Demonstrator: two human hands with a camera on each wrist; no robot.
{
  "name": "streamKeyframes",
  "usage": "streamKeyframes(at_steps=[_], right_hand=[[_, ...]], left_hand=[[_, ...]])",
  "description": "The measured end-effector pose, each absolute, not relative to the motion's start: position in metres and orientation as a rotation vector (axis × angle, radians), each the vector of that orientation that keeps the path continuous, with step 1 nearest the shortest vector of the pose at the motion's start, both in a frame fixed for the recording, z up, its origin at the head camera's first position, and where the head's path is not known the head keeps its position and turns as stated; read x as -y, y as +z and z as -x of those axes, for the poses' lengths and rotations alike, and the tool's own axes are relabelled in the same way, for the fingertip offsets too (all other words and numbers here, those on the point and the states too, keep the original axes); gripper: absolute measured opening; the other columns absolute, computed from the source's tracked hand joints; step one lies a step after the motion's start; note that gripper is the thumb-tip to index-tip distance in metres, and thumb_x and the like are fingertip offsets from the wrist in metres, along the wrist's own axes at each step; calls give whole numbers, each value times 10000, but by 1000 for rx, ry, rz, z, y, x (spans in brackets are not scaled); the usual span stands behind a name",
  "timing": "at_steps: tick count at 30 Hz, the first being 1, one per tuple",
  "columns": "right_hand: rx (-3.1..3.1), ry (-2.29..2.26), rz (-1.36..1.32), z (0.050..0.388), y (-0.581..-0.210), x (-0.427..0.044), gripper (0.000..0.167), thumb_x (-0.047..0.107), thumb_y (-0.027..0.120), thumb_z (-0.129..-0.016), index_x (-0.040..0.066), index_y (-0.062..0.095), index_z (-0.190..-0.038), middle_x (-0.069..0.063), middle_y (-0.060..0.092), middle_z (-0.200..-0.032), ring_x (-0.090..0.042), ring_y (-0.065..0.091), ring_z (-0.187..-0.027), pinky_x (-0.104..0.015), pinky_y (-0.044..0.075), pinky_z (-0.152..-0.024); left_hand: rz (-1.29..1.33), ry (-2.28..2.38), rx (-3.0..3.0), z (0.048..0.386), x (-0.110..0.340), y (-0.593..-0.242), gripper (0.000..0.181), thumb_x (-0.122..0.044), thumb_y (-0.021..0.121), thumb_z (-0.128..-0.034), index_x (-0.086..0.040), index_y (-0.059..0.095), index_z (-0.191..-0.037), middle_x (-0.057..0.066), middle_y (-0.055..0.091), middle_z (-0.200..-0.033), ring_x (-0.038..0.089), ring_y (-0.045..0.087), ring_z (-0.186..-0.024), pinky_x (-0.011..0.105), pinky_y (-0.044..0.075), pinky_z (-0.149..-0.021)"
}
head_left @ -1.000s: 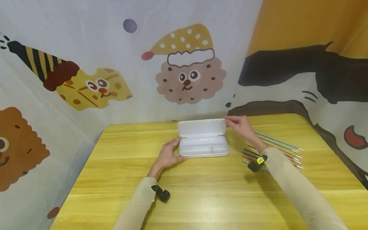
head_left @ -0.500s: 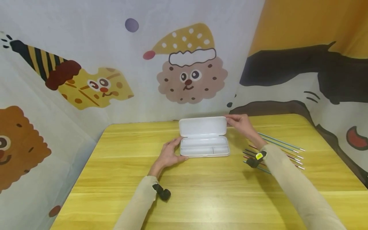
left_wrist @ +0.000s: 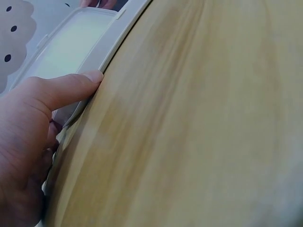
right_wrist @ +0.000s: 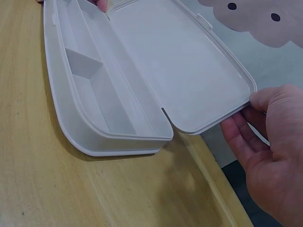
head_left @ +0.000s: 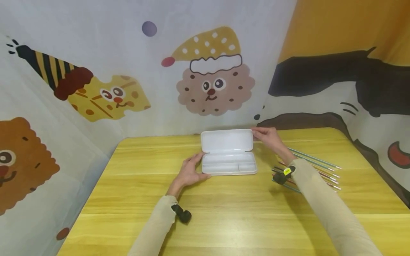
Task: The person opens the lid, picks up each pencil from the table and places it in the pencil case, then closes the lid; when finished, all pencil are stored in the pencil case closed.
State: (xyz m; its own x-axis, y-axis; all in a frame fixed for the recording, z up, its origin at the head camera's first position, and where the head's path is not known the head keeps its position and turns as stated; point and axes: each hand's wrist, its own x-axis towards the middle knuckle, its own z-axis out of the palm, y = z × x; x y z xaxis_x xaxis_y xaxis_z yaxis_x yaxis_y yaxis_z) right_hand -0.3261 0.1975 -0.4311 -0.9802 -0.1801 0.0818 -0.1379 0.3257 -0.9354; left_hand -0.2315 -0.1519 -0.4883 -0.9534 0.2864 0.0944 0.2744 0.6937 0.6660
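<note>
Propping the lid, head view: a white pencil case [head_left: 228,158] lies near the far edge of the wooden table [head_left: 221,213], its lid [head_left: 227,140] raised at 12 o'clock; the step in hand appears to be setting the case open.
Left hand, head view: the left hand [head_left: 189,172], at 8 o'clock of the case, spans its end, clamped on it between thumb and fingers.
Right hand, head view: the right hand [head_left: 271,138], at 2 o'clock, pinches the lid's outer corner.
Pencils, head view: pencils [head_left: 315,158] lie at 4 o'clock of the case, partly hidden by the right sleeve [head_left: 323,199].
Next move, judged: it calls for a lid that stands unaided before the right hand lets go; whether it does, one cannot tell.
Thumb and rim, left wrist view: the case lies at 11 o'clock; the thumb [left_wrist: 68,90] presses its front edge, the fingers tucked round the end.
Corner grip, right wrist view: at 4 o'clock, thumb above and fingers beneath close on the lid; the divider [right_wrist: 83,61] stands at 10 o'clock.
</note>
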Motion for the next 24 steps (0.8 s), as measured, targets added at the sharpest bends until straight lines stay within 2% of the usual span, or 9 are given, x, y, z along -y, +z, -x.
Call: streamKeyframes(at_steps=[3, 10, 18, 20, 24], right_hand=[[-2518, -1778, 301, 326, -431, -198, 363, 168, 586, -1026, -66, 607, -1303, -281, 607, -1274, -358, 696, -990, -493, 484, -989], [-2544, -1753, 264, 321, -429, -200, 378, 207, 609, -1016, -45, 621, -1298, -261, 622, -1265, -295, 711, -971, -495, 475, -1005], [-2609, -1657, 324, 310, -424, -205, 407, 273, 633, -1003, -6, 633, -1300, -221, 646, -1255, -356, 676, -1050, -511, 449, -1036], [-2621, -1655, 366, 306, -422, -209, 410, 270, 636, -1001, -7, 633, -1304, -215, 654, -1245, -363, 676, -1046, -482, 474, -1016], [-2608, -1696, 437, 294, -416, -223, 408, 229, 614, -1015, -40, 607, -1320, -231, 648, -1248, -306, 696, -1013, -337, 540, -924]], left_hand=[[-482, 1128, -2876, 231, 152, -489, 911, -340, 875, -746, -234, 420, -1527, 88, 376, -1571, 455, 289, -1402, 614, 243, -1128], [-493, 1099, -2883, 232, 151, -489, 922, -340, 869, -746, -236, 406, -1536, 91, 379, -1568, 422, 293, -1413, 587, 218, -1146], [-457, 1101, -2880, 230, 150, -489, 930, -369, 868, -738, -251, 406, -1537, 106, 371, -1571, 469, 277, -1401, 636, 255, -1114], [-459, 1100, -2886, 230, 150, -489, 934, -373, 869, -733, -251, 409, -1537, 109, 378, -1566, 472, 284, -1396, 634, 256, -1114], [-483, 1093, -2899, 231, 151, -489, 923, -372, 869, -725, -239, 426, -1524, 136, 410, -1541, 463, 310, -1387, 617, 241, -1126]])
